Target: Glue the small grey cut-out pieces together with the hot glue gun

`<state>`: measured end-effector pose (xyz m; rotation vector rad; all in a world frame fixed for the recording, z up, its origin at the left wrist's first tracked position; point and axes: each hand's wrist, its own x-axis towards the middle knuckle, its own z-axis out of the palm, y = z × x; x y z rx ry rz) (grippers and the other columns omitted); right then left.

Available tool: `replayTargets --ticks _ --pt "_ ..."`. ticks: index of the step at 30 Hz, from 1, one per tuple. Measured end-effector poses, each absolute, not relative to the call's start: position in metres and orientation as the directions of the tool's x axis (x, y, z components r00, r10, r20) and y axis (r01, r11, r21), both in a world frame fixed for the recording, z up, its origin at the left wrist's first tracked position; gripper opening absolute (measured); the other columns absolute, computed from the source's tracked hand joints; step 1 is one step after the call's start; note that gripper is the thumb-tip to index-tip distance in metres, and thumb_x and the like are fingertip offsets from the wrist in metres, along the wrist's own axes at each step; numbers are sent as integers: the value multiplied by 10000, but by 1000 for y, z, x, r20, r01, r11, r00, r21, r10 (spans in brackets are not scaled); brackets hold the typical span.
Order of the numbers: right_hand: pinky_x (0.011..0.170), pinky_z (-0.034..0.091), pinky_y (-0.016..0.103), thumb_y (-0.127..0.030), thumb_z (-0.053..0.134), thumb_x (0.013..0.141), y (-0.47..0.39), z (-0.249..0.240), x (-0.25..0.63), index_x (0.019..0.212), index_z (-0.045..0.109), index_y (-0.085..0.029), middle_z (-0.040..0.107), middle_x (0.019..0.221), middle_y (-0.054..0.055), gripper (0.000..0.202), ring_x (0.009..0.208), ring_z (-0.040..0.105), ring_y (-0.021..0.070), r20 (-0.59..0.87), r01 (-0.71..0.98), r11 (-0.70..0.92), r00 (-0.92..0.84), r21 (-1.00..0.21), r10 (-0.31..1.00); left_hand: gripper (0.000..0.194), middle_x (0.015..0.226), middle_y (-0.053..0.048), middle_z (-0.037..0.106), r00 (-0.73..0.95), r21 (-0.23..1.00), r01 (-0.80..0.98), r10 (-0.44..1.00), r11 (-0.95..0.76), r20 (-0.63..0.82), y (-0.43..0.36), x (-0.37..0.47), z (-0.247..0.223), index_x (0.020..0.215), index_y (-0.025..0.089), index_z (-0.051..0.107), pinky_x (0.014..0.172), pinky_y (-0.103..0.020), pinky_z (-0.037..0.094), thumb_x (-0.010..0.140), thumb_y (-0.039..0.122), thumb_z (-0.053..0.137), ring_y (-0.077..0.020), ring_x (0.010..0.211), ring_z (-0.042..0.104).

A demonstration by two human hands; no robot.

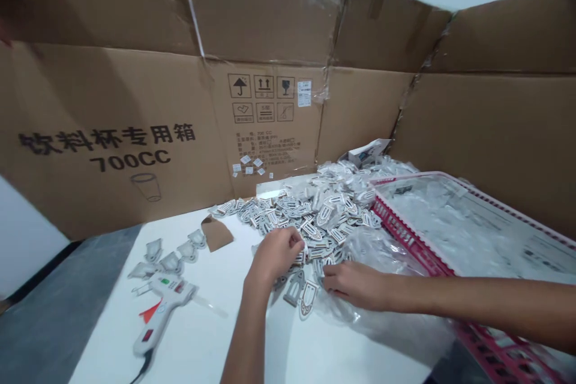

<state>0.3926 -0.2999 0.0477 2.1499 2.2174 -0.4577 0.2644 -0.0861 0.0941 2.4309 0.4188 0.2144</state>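
My left hand (278,253) is over the front of a heap of small grey-and-white arch-shaped pieces (310,229). Its fingers are bent inward, and what they pinch, if anything, is hidden. To the right, my right hand (351,283) curls at the heap's front edge, beside a clear plastic bag (375,249). Its fingertips are among the pieces, and I cannot make out what they hold. Between the hands and nearer to me, a loose patterned piece (308,300) and a grey piece (294,288) lie on the white table (202,345).
A white glue gun (164,306) with a cord lies at left, near several translucent grey pieces (171,262) and a brown cardboard scrap (216,234). A pink-rimmed basket (396,225) holding clear plastic stands at right. Tall cardboard walls (265,24) enclose the back and right.
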Motion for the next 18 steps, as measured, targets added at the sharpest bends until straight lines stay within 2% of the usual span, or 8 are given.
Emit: replayTargets --ticks 2,4,6,9,11,14,18 --pt "634 406 299 -221 586 1019 -300 42 390 931 687 -183 716 1067 59 139 746 637 164 -237 982 110 -144 -152 961 210 949 -61 785 936 627 236 346 -743 57 -82 264 97 910 222 743 753 -329 438 953 330 568 -241 888 689" --pt "585 374 299 -252 627 1012 -301 46 390 898 678 -178 730 1029 57 145 696 605 154 -254 968 194 -229 -157 940 248 940 -55 783 942 621 220 329 -752 64 -78 266 100 920 225 738 764 -335 440 960 376 544 -248 891 689" --pt "600 394 285 -227 642 1007 -303 62 391 923 673 -180 736 995 50 101 723 610 152 -221 945 234 -284 -228 933 297 921 -52 781 948 610 204 310 -765 71 -75 269 103 929 224 732 775 -342 447 962 427 519 -255 876 690" --pt "744 476 251 -148 617 1012 -314 113 399 982 668 -179 736 976 42 66 857 646 145 -1 876 253 -278 -410 961 371 915 -53 785 957 594 199 284 -780 53 -73 273 108 936 225 732 781 -344 465 950 503 486 -266 864 697" --pt "810 501 259 -161 604 1026 -333 161 411 1021 675 -176 731 981 44 73 872 646 138 209 859 226 -143 -459 967 410 923 -54 794 961 575 198 273 -794 45 -72 275 110 944 232 740 779 -338 481 933 550 481 -270 864 708" --pt "776 507 271 -189 632 1006 -385 229 440 1015 690 -182 735 964 38 59 834 645 137 425 889 61 156 -454 892 473 905 -48 807 960 558 206 276 -804 45 -68 279 109 951 253 759 761 -332 508 895 643 498 -278 846 727" --pt "794 521 309 -309 690 975 -487 274 478 1038 712 -197 743 1000 48 131 871 664 171 506 823 -236 516 -517 691 474 903 -28 827 958 536 235 287 -811 13 -58 289 100 928 296 777 807 -372 545 826 694 541 -313 884 751"
